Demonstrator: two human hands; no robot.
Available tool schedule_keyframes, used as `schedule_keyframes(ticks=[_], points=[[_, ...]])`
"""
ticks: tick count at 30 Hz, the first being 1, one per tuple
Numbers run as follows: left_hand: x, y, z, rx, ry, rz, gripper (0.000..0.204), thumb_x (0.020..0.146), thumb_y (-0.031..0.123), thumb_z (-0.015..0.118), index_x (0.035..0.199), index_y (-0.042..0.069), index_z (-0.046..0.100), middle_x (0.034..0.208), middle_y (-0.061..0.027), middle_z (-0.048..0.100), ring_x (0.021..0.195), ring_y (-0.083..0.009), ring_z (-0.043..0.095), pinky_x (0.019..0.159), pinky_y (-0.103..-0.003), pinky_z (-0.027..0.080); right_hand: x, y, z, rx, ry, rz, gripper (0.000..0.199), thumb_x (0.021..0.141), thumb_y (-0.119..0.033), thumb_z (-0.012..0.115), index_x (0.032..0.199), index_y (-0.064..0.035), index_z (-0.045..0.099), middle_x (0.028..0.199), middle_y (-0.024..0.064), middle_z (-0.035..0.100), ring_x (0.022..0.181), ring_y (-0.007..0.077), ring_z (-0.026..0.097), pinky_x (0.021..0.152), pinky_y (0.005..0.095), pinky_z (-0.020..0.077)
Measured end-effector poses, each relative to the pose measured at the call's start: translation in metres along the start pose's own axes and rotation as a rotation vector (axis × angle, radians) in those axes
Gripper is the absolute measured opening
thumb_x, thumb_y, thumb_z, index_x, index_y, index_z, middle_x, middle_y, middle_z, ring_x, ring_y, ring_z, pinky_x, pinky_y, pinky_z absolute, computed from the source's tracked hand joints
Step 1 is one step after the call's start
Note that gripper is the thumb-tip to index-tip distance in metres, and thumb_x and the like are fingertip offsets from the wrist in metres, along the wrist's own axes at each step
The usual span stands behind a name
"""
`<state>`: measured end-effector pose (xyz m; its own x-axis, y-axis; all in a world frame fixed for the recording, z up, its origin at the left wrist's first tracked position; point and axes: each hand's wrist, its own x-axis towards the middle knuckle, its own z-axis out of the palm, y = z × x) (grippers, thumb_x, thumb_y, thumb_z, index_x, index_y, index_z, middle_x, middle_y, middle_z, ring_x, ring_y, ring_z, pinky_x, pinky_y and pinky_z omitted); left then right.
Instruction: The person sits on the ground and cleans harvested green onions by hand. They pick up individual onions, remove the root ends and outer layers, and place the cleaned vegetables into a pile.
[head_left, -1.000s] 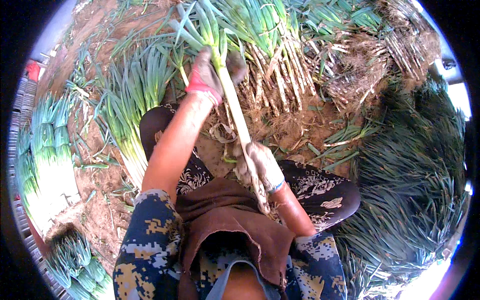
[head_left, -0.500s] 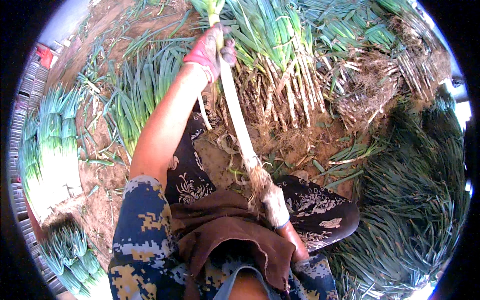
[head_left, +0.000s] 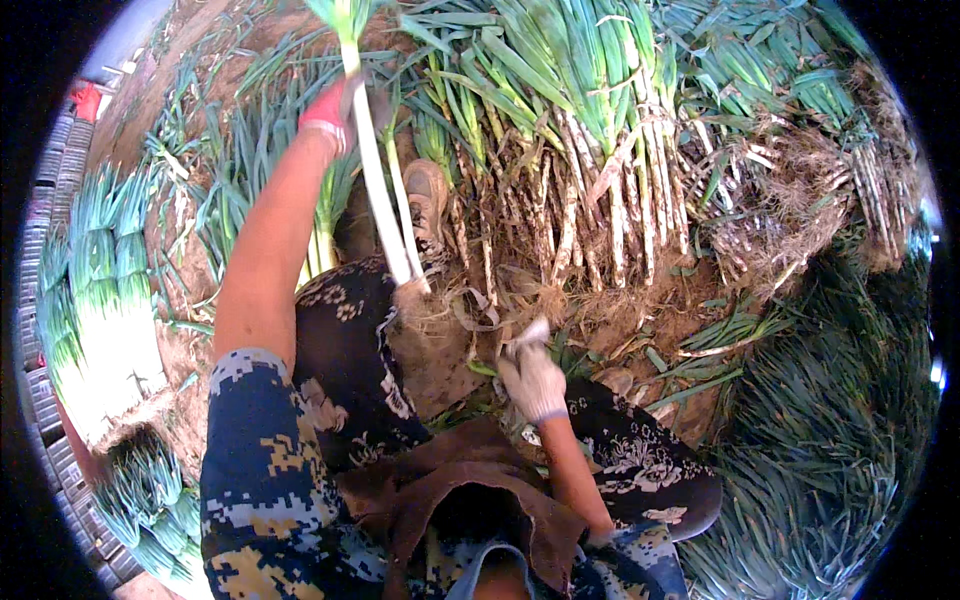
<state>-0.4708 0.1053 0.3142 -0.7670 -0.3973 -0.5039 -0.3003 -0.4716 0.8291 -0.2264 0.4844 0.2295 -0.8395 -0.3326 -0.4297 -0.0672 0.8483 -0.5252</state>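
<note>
My left hand [head_left: 338,112], in a red and grey glove, is closed around the upper stalk of a long green onion [head_left: 373,170]. The onion has a clean white shaft, with its green leaves above the hand and its roots over my left knee. Another pale green onion stalk [head_left: 403,190] stands right beside it, roots also low. My right hand [head_left: 535,383], in a white glove, is apart from the onion, in front of my lap. Its fingers are curled, with a whitish bit at their tips that I cannot make out. A thin pale strip [head_left: 482,312] lies or hangs just beyond.
Unpeeled green onions [head_left: 570,200] with dirty roots stand in a pile ahead. A broad heap of dark green leaves [head_left: 820,430] fills the right. White-stemmed bundles [head_left: 105,330] stand at the left. My shoe [head_left: 426,195] rests on the soil between my legs and the pile.
My left hand has moved left with the green onion, whose root end has swung up and away from my right hand. My right hand has let go of the roots and shifted slightly forward.
</note>
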Motion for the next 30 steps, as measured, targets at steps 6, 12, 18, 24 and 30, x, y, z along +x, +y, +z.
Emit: schedule_keyframes(ticks=[6, 12, 18, 24, 30], points=[[0.046, -0.094, -0.084, 0.600, 0.128, -0.333, 0.058, 0.083, 0.050, 0.057, 0.128, 0.015, 0.046, 0.117, -0.0102, 0.053, 0.103, -0.0262, 0.053, 0.089, -0.043, 0.042, 0.144, -0.009, 0.042, 0.014, 0.031, 0.272, 0.046, 0.078, -0.043, 0.059, 0.097, -0.0015, 0.059, 0.094, 0.0227, 0.065, 0.087, 0.0389, 0.063, 0.078, 0.0471, 0.0492], [0.039, -0.098, -0.037, 0.545, -0.132, -0.232, 0.042, 0.084, 0.039, 0.061, 0.117, 0.013, 0.051, 0.101, -0.0048, 0.054, 0.090, -0.0196, 0.054, 0.077, -0.039, 0.048, 0.193, 0.032, 0.081, -0.048, -0.062, 0.144, 0.042, 0.073, -0.036, 0.062, 0.093, 0.0008, 0.057, 0.096, 0.0248, 0.063, 0.087, 0.0391, 0.062, 0.079, 0.0481, 0.0485], [-0.011, -0.093, 0.028, 0.430, -0.152, -0.406, 0.065, 0.082, 0.050, 0.061, 0.132, 0.014, 0.041, 0.122, -0.0119, 0.048, 0.109, -0.0298, 0.049, 0.092, -0.050, 0.042, 0.087, 0.009, -0.017, 0.568, -0.005, 0.099, 0.053, 0.077, -0.034, 0.064, 0.113, 0.0040, 0.056, 0.106, 0.0287, 0.061, 0.099, 0.0398, 0.059, 0.083, 0.0408, 0.0470], [-0.107, -0.109, 0.093, 0.121, -0.122, -0.361, 0.059, 0.077, 0.043, 0.071, 0.121, 0.009, 0.052, 0.118, -0.0199, 0.055, 0.099, -0.0387, 0.059, 0.079, -0.058, 0.046, -0.030, -0.011, -0.068, 0.573, 0.198, 0.095, 0.043, 0.075, -0.027, 0.065, 0.107, -0.0015, 0.057, 0.091, 0.0217, 0.066, 0.086, 0.0330, 0.066, 0.074, 0.0390, 0.0501], [-0.122, -0.154, 0.088, -0.239, -0.206, -0.221, 0.024, 0.079, 0.016, 0.067, 0.100, 0.005, 0.060, 0.092, -0.0109, 0.062, 0.079, -0.0284, 0.061, 0.072, -0.048, 0.052, -0.142, -0.010, -0.056, 0.325, 0.022, 0.085, 0.043, 0.073, -0.026, 0.068, 0.108, -0.0031, 0.055, 0.086, 0.0202, 0.065, 0.085, 0.0343, 0.064, 0.073, 0.0387, 0.0503]])
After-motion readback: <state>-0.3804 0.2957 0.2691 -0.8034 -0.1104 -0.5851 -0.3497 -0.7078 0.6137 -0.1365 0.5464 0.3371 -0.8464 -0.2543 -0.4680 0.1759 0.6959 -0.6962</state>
